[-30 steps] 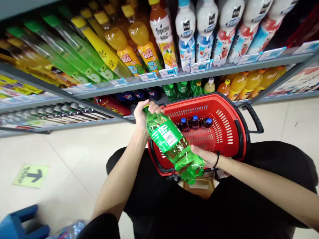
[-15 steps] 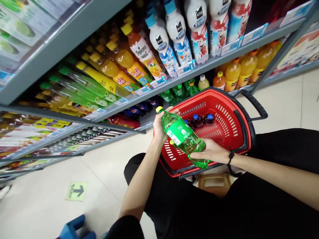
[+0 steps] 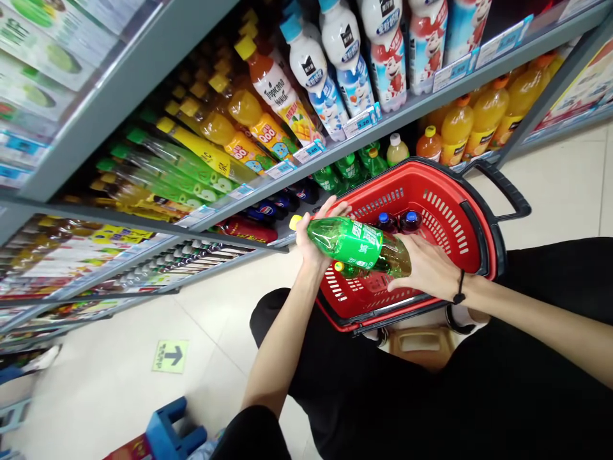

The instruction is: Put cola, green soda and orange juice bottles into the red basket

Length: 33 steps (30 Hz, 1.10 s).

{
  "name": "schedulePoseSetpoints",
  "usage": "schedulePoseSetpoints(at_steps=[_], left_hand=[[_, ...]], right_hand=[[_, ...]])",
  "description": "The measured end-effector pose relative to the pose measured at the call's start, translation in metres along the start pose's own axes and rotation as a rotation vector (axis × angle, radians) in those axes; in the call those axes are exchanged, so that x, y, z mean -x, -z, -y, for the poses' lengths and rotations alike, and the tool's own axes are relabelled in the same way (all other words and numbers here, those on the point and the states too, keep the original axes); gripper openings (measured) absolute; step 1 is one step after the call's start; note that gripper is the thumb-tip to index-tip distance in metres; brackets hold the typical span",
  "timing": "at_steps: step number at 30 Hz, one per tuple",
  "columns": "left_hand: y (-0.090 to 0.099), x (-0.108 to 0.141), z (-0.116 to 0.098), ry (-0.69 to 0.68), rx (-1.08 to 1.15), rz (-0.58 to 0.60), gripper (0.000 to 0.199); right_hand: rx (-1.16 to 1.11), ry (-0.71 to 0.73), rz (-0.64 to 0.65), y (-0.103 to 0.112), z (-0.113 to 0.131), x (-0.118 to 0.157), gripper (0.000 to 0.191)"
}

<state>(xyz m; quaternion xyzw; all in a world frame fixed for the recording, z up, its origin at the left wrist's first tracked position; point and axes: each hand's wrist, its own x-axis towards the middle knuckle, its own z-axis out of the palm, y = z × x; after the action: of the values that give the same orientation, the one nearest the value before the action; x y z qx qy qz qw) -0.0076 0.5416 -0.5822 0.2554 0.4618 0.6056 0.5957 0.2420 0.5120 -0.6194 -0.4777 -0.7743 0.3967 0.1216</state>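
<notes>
A green plastic soda bottle [image 3: 359,244] with a yellow cap and green label lies nearly level over a red shopping basket [image 3: 352,313]. My left hand [image 3: 311,241] holds it by the neck, fingers partly stretched out behind. Around the bottle's base my right hand [image 3: 426,265] is wrapped. Inside the basket stand dark bottles with blue caps [image 3: 410,221], partly hidden by the held bottle. Another green bottle [image 3: 348,271] with a yellow cap lies in the basket beneath it.
Drink shelves [image 3: 316,156] run across the far side, with white yogurt-drink bottles [image 3: 313,70], orange juice bottles [image 3: 457,131] and green bottles [image 3: 349,169] low down. The basket's black handle [image 3: 507,185] sticks out right. A blue plastic stool [image 3: 170,425] and an arrow sticker [image 3: 170,356] are on the floor.
The green bottle has turned from slanting to nearly level and rolled, so a different side of its label shows. My right hand has shifted round its base. The view has moved slightly.
</notes>
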Motion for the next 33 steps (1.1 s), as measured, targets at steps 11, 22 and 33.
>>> schedulePoseSetpoints(at_steps=[11,22,33], left_hand=[[-0.011,0.009,-0.023,-0.025,0.024,0.071,0.064],[-0.001,0.019,-0.036,-0.053,0.072,0.044,0.064],[0.004,0.019,-0.032,-0.015,0.047,0.075,0.068]], right_hand=[[-0.114,0.018,0.021,0.011,0.004,-0.005,0.116],[-1.089,-0.02,0.368,0.0,0.013,-0.001,0.08],[-1.568,-0.368,0.613,-0.004,0.046,-0.001,0.095]])
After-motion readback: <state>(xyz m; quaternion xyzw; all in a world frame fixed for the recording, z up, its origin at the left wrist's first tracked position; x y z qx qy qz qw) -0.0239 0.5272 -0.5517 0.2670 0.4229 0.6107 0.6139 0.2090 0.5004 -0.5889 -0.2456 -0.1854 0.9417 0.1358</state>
